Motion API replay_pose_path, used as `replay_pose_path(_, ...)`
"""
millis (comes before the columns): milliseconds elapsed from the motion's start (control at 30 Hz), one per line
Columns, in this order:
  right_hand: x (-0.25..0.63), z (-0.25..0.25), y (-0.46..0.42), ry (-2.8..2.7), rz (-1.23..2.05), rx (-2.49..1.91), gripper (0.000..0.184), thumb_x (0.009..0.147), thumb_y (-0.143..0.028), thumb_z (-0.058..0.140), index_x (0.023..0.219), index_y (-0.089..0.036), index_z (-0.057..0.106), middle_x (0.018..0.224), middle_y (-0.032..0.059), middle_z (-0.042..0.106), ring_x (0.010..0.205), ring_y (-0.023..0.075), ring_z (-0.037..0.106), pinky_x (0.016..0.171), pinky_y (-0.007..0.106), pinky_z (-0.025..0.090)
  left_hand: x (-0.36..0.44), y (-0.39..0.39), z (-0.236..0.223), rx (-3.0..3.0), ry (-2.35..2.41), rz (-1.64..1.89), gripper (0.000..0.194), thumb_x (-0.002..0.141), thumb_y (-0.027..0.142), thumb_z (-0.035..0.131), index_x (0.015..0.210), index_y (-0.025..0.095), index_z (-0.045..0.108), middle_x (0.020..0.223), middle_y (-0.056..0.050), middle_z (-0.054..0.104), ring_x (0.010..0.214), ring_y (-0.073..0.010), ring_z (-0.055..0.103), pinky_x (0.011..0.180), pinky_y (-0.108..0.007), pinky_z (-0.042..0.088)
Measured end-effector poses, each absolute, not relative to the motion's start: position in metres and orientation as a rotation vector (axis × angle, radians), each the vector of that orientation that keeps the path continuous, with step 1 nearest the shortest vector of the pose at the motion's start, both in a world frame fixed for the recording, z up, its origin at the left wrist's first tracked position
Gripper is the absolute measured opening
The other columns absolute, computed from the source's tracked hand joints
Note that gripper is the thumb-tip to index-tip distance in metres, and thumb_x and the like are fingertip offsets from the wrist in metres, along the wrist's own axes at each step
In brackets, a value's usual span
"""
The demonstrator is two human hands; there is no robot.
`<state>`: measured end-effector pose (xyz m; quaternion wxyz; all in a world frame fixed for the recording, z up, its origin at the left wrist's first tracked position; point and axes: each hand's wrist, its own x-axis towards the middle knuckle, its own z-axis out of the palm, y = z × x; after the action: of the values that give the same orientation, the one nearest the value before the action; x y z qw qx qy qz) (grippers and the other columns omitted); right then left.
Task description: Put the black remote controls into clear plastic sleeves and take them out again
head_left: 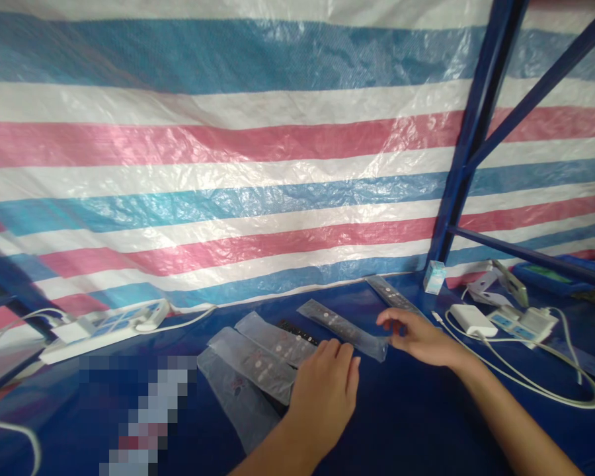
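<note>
Blue tabletop (pixel 391 410), striped plastic sheeting behind; landmark = middle bagged remote (pixel 340 325). Nearest: left hand (pixel 326 396), left of and nearer than the landmark, palm down, fingers bent over the right ends of the remotes there (grip hidden, can't tell if it's pinching anything). Right hand (pixel 416 338) at the landmark's right end, loosely curled, partly open; can't tell if it touches the film. Left of the landmark: dark remote (pixel 302 332) partly covered, then three overlapping clear sleeves fanned out, left sleeve (pixel 238 393) lowest. Further left, power strip (pixel 112 327) with plugs and white cable. (Pixelated patch at front left, contents unreadable.) Right of the landmark: white charger (pixel 473 320) and looping cables, second power strip (pixel 518 324) beside it. Beyond the landmark, slightly right: another bagged remote (pixel 393 295), partly behind the right hand, then small pale box (pixel 434 277) near the blue metal post (pixel 469 145). Far back: striped sheeting (pixel 218 158), red, white and blue.
</note>
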<state>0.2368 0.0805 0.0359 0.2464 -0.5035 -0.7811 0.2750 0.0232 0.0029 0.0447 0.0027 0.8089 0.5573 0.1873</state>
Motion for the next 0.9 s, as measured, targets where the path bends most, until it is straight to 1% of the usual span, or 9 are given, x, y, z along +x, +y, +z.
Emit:
replay_pose_path(100, 0.228, 0.04, 0.08, -2.076, 0.734, -1.384, 0.028, 0.076, -0.025, 0.05, 0.101, -0.021, 0.062, 0.098, 0.0041, 0.066, 0.085, 0.0181, 0.061, 0.074, 0.029, 0.046, -0.007, -0.003, 0.035, 2.574, 1.861, 0.685, 0.024, 0.093, 0.023, 0.04, 0.089, 0.023, 0.064, 0.086, -0.002, 0.065, 0.082, -0.0171, 0.061, 0.072, -0.027, 0.047)
replay_pose_path(167, 0.207, 0.038, 0.079, -2.1, 0.539, -1.508, 0.032, 0.084, -0.041, 0.048, 0.099, -0.018, 0.064, 0.097, 0.0076, 0.066, 0.087, 0.0209, 0.062, 0.077, 0.032, 0.046, -0.02, -0.003, 0.027, 2.611, 1.918, 0.75, 0.024, 0.092, 0.023, 0.042, 0.085, 0.023, 0.064, 0.083, -0.003, 0.065, 0.08, -0.0175, 0.062, 0.069, -0.027, 0.048)
replay_pose_path(200, 0.195, 0.036, 0.078, -2.158, 0.441, -1.574, 0.038, 0.084, -0.048, 0.049, 0.099, -0.017, 0.065, 0.098, 0.0094, 0.066, 0.088, 0.0229, 0.062, 0.077, 0.033, 0.046, -0.024, -0.003, 0.023, 2.633, 1.936, 0.782, 0.023, 0.092, 0.024, 0.042, 0.085, 0.023, 0.065, 0.083, -0.003, 0.065, 0.078, -0.0177, 0.062, 0.068, -0.027, 0.048)
replay_pose_path(267, 0.172, 0.031, 0.076, -2.257, 0.257, -1.674, 0.043, 0.082, -0.054, 0.053, 0.095, -0.015, 0.067, 0.099, 0.0128, 0.065, 0.093, 0.0266, 0.063, 0.079, 0.034, 0.046, -0.028, -0.002, 0.016, 2.688, 1.945, 0.845, 0.023, 0.092, 0.025, 0.043, 0.084, 0.022, 0.065, 0.084, -0.004, 0.067, 0.077, -0.018, 0.063, 0.067, -0.027, 0.049)
replay_pose_path(433, 0.156, 0.026, 0.078, -2.273, 0.01, -1.838, 0.034, 0.085, -0.045, 0.053, 0.088, -0.015, 0.069, 0.097, 0.013, 0.067, 0.095, 0.0267, 0.064, 0.08, 0.033, 0.046, -0.03, -0.002, 0.006, 2.765, 1.931, 0.928, 0.025, 0.091, 0.026, 0.044, 0.084, 0.021, 0.067, 0.083, -0.005, 0.068, 0.074, -0.0183, 0.064, 0.064, -0.027, 0.049)
replay_pose_path(567, 0.181, 0.026, 0.086, -2.091, -0.076, -2.04, 0.038, 0.085, -0.045, 0.051, 0.087, -0.013, 0.07, 0.098, 0.0155, 0.068, 0.092, 0.0279, 0.065, 0.075, 0.034, 0.048, -0.031, -0.002, 0.002, 2.764, 1.971, 0.924, 0.021, 0.089, 0.027, 0.048, 0.085, 0.02, 0.067, 0.083, -0.006, 0.069, 0.076, -0.0186, 0.064, 0.063, -0.026, 0.049)
replay_pose_path(733, 0.206, 0.029, 0.094, -1.95, -0.131, -2.207, 0.04, 0.088, -0.046, 0.049, 0.087, -0.012, 0.07, 0.098, 0.0197, 0.068, 0.093, 0.0314, 0.065, 0.074, 0.037, 0.048, -0.029, -0.002, 0.003, 2.691, 2.049, 0.853, 0.019, 0.087, 0.035, 0.054, 0.085, 0.02, 0.067, 0.082, -0.006, 0.067, 0.078, -0.0204, 0.064, 0.065, -0.027, 0.049)
replay_pose_path(833, 0.202, 0.031, 0.09, -1.924, -0.291, -2.141, 0.038, 0.087, -0.046, 0.051, 0.093, -0.012, 0.068, 0.104, 0.0209, 0.065, 0.099, 0.0331, 0.061, 0.076, 0.04, 0.047, -0.027, -0.003, 0.007, 2.642, 2.077, 0.811, 0.018, 0.086, 0.034, 0.055, 0.082, 0.021, 0.067, 0.078, -0.005, 0.066, 0.077, -0.0205, 0.063, 0.063, -0.027, 0.048)
replay_pose_path(900, 0.192, 0.031, 0.084, -1.994, -0.229, -1.952, 0.036, 0.086, -0.047, 0.053, 0.096, -0.016, 0.067, 0.104, 0.0169, 0.065, 0.098, 0.0291, 0.061, 0.08, 0.038, 0.047, -0.026, -0.003, 0.01, 2.611, 2.086, 0.8, 0.017, 0.086, 0.032, 0.055, 0.08, 0.021, 0.066, 0.078, -0.005, 0.066, 0.077, -0.0199, 0.063, 0.063, -0.027, 0.047)
